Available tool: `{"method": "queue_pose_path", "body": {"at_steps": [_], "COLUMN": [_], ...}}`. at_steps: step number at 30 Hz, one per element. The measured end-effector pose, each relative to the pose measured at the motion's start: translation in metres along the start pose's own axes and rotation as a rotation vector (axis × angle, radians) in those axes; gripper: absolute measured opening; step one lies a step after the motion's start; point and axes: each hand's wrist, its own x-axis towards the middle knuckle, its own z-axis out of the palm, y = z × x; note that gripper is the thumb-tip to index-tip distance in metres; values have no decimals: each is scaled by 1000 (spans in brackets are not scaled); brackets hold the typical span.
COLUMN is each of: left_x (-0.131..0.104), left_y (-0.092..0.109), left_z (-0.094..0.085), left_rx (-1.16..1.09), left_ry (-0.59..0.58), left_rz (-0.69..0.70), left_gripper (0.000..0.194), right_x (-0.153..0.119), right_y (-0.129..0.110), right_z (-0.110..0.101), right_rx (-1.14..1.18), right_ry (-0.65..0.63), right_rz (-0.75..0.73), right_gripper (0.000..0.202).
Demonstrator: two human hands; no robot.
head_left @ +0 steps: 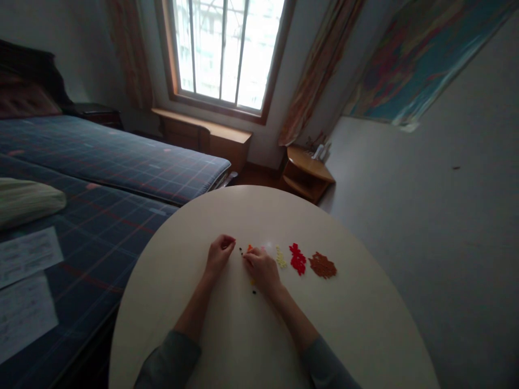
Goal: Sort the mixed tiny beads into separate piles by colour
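My left hand point(220, 252) is raised a little over the round table point(174, 302), thumb and fingers pinched together; a reddish spot shows at the fingertips, too small to name. Close by on the right, my right hand point(263, 266) is closed in a pinch beside tiny black pieces point(240, 249). What it holds, if anything, cannot be made out. Orange pieces point(250, 248) and pink pieces point(263, 249) lie just beyond it, partly hidden. To the right sit pale yellow pieces point(280, 257), a red pile point(298, 259) and a brown pile point(323, 265). Another black piece point(254, 292) lies nearer me.
A bed point(121, 162) with a dark checked cover runs along the left, bearing printed sheets point(28, 254). Beyond the table stand a low wooden desk point(227, 132) and a corner shelf point(310, 165). A white wall point(466, 227) rises on the right.
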Motion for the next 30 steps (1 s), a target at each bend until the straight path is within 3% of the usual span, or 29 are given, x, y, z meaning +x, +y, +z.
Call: {"method": "queue_pose_path", "body": {"at_steps": [4,19,22,26,30], "left_x": [0,0,0,1,1], "left_y": [-1,-1,-2,-2,-3], "left_z": [0,0,-1,0,0], "left_rx": [3,-2,-4,-3,5], "left_ry": [-2,1,0,2,5], "left_rz": [4,6,3,-7,-14], "left_gripper": [18,15,16,16,17], "right_x": [-2,9,8,-6,-34], "right_y": [-4,-8,-8,2,28], "right_z": [-2,1,0,-5,-11], "right_rx": [-23,-81,-23,128,264], "right_ry": [-53,-69,-12,177,197], "right_rz": [-42,-35,-24,35,50], "right_gripper": [22,23,23,30,19]}}
